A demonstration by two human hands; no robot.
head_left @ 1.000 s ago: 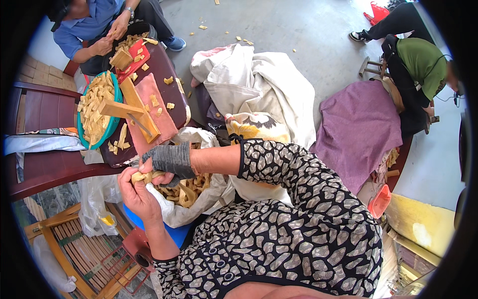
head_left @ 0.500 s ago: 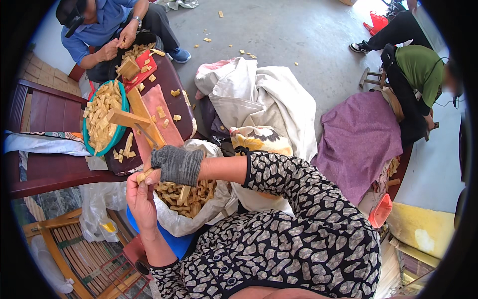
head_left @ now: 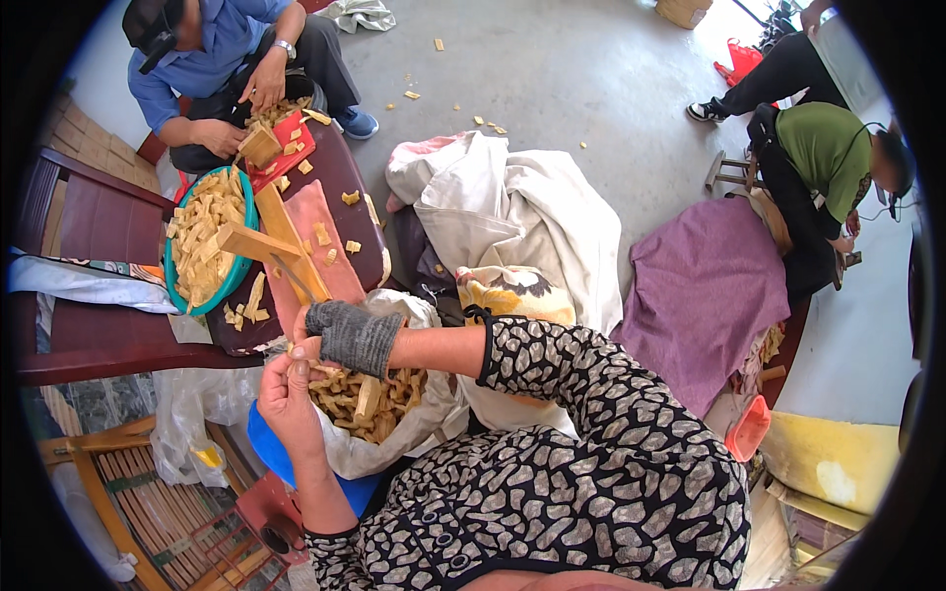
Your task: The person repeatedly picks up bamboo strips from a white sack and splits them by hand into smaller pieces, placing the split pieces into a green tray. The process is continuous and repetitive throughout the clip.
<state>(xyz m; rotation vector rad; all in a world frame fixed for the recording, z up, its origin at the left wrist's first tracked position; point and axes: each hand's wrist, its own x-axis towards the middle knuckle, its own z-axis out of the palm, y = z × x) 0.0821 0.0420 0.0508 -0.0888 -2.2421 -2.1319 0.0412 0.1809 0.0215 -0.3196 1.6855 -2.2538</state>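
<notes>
Now the tan piece (head_left: 292, 348) has all but vanished! A second ago it showed plainly as a lump between the hands; here just a sliver peeks out, above the left rim of the white sack (head_left: 374, 453). The handling looks finer now, down to fingertips. The left hand (head_left: 290, 394) pinches thumb to finger on that sliver; the right hand (head_left: 335, 327), in its grey glove (head_left: 367, 348), comes over to meet it, its grip hidden, so I can't call it. Up beyond the far end of the tabletop (head_left: 345, 202), the co-worker in blue (head_left: 222, 34) has parted hands that were together!

The count: one piece at the fingertips, one white sack of tan strips (head_left: 379, 419), one teal basket (head_left: 244, 271) at the tabletop's left edge, its pile too jumbled to number. One T-shaped wooden tool (head_left: 248, 243) toward the near edge, one wooden block (head_left: 259, 146) near the far end. Two seated co-workers, counting the one in green (head_left: 823, 143), and roughly eight scraps (head_left: 439, 44) across the floor (head_left: 552, 79).
</notes>
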